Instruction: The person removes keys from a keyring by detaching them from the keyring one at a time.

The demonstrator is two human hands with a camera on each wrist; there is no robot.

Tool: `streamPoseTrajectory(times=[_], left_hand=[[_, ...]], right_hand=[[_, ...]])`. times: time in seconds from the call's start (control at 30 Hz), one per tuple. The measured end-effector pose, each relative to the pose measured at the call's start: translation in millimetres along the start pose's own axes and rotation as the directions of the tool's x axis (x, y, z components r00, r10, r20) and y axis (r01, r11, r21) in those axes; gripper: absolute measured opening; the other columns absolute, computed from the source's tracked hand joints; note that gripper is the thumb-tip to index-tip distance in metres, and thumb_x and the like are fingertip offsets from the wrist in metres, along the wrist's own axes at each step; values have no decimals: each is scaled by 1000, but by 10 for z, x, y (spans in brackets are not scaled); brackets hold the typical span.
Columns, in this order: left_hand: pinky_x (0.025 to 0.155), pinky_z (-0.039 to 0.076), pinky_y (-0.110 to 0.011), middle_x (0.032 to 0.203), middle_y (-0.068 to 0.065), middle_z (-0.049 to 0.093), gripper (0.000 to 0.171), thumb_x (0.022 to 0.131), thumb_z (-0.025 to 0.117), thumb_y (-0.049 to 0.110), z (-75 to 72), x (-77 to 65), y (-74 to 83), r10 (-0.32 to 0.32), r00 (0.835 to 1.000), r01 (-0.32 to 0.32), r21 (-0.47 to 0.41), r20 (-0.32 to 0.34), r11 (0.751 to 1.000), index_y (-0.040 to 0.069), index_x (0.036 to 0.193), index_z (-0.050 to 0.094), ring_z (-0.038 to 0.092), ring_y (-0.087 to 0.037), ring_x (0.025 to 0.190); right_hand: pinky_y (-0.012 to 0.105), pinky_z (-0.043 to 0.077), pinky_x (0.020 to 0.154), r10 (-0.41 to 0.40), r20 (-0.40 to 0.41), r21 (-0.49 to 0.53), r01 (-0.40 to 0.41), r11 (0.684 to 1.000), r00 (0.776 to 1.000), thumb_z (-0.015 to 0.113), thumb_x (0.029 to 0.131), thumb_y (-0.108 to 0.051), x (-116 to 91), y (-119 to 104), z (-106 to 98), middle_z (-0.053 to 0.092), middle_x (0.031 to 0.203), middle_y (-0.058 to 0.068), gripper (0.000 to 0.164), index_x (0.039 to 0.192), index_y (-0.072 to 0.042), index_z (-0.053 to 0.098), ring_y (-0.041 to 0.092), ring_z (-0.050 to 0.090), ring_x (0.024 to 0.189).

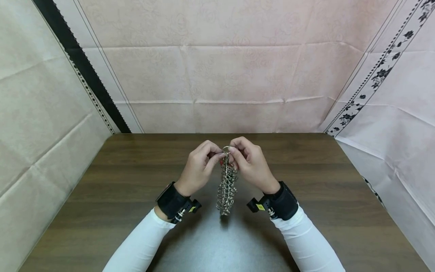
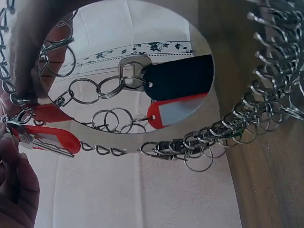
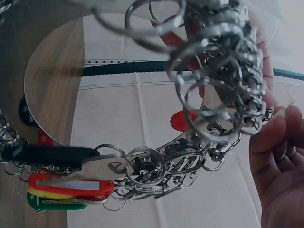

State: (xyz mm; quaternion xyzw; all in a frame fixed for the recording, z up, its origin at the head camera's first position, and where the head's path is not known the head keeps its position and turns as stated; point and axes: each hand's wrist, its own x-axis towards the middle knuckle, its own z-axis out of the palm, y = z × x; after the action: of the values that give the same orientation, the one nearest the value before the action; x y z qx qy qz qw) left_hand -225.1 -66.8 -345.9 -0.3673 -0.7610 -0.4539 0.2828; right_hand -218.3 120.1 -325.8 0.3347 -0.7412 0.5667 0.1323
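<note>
A long, dense bunch of key rings [image 1: 225, 189] hangs between the hands over the table. At its top, a larger metal ring [image 1: 226, 147] stands between the fingertips of both hands. My left hand [image 1: 202, 166] pinches the top of the bunch from the left, thumb and finger together. From the other side, my right hand [image 1: 251, 164] pinches it at the large ring. In the left wrist view, a red key tag [image 2: 52, 135] and a black tag [image 2: 180, 78] hang among short chains. The right wrist view has a key [image 3: 102, 168] beside red [image 3: 71, 186] and green tags [image 3: 57, 203].
A brown wood-patterned table [image 1: 142, 196] lies below the hands. Pale patterned cloth [image 1: 221, 75] stands behind it, with further cloth panels at the left [image 1: 40, 124] and right [image 1: 401, 124]. Each wrist wears a black strap with a small camera.
</note>
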Motion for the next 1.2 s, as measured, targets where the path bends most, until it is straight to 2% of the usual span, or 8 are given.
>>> streamPoseTrajectory(times=[0.5, 0.8, 1.07, 1.2], left_hand=[[65, 46, -21, 94, -7, 62, 5, 95, 67, 4, -59, -7, -23, -12, 1000, 13, 44, -16, 999, 2, 100, 64, 55, -11, 78], [62, 47, -21, 92, -4, 62, 5, 96, 69, 7, -187, 4, -1, -22, 1000, 21, 105, 9, 994, 5, 100, 67, 56, -9, 77], [64, 52, -27, 89, -4, 63, 4, 94, 70, 5, -309, 12, -80, -42, 999, 38, 166, 20, 985, 5, 98, 70, 57, -11, 76], [65, 50, -24, 88, -3, 62, 3, 95, 68, 6, -350, 12, -128, -71, 997, 64, 198, 28, 978, 5, 98, 71, 56, -10, 77]], right_hand=[[25, 47, 49, -11, -19, 33, 12, 999, 1000, 52, 102, 2, -9, -24, -31, 56, 75, 14, 4, 101, 5, 54, 13, 50, 54], [24, 47, 49, -3, -16, 13, 3, 1000, 1000, 52, 103, 1, -3, -74, -93, 57, 76, 13, 5, 101, 4, 56, 13, 50, 55], [24, 46, 48, -7, -29, 17, 8, 1000, 1000, 53, 102, 2, -9, -107, -146, 58, 75, 13, 5, 99, 6, 56, 13, 50, 52], [24, 45, 46, -15, -38, 12, 15, 1000, 999, 53, 101, 3, -6, -116, -169, 58, 74, 13, 5, 98, 6, 56, 13, 49, 51]])
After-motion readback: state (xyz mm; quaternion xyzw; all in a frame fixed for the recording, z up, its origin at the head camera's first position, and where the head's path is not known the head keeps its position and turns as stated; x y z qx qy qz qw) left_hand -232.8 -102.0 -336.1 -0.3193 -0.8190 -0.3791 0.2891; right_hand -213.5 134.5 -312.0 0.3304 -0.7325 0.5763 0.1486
